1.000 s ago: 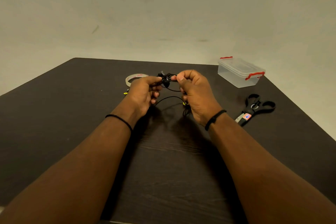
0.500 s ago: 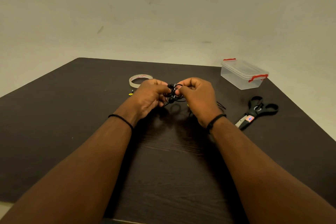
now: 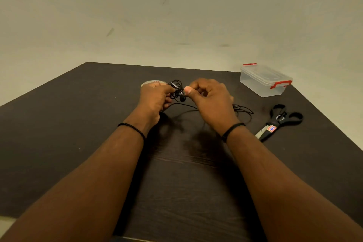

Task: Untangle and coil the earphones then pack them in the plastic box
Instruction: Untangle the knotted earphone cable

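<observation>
A tangled bunch of black earphones (image 3: pixel 177 90) hangs between my two hands above the dark table (image 3: pixel 59 124). My left hand (image 3: pixel 155 98) grips the tangle from the left. My right hand (image 3: pixel 208 98) pinches the cable at the tangle's right side with thumb and forefinger. Loose loops of the cable trail onto the table behind my right hand. The clear plastic box (image 3: pixel 264 80) with red clips stands shut at the far right corner, away from both hands.
Black-handled scissors (image 3: pixel 280 122) lie on the table right of my right wrist. A roll of clear tape (image 3: pixel 149 83) lies behind my left hand, mostly hidden. A pale wall rises beyond the table's far edge.
Both hands have lifted slightly and drawn a little apart, with the tangle still held between them. More loose cable now shows on the table behind my right hand.
</observation>
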